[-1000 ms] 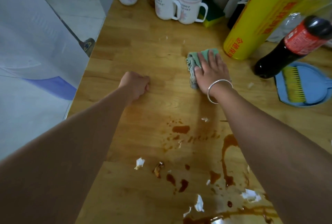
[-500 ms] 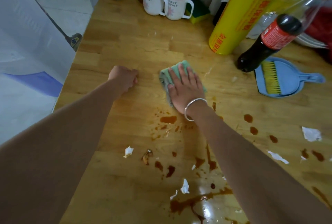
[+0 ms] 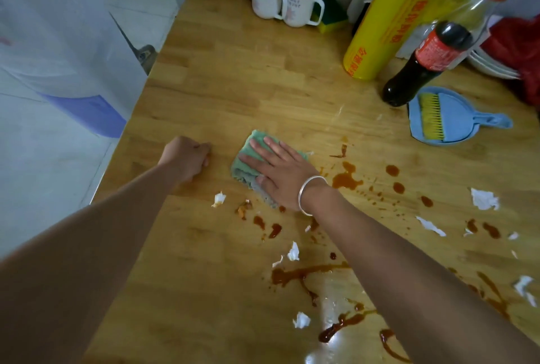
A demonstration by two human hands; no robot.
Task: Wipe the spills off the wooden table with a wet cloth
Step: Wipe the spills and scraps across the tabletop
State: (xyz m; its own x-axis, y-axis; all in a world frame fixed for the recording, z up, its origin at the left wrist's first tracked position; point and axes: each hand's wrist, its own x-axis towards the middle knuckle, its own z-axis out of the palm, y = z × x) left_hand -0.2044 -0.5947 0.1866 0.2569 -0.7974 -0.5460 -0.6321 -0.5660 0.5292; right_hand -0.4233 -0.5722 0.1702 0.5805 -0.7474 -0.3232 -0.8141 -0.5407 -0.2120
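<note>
Pressing flat right hand point(image 3: 282, 175) on cloth point(image 3: 248, 156), spills point(image 3: 346, 179) beside

table point(image 3: 263, 95): jointed wood, glossy (wet sheen) | cloth point(image 3: 248, 159): soft terry | bracelet point(image 3: 306, 191): shiny metal

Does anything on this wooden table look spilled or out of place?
Yes: brown sauce spills streak the wooden table near the green cloth, with torn white paper scraps scattered among them.
</note>
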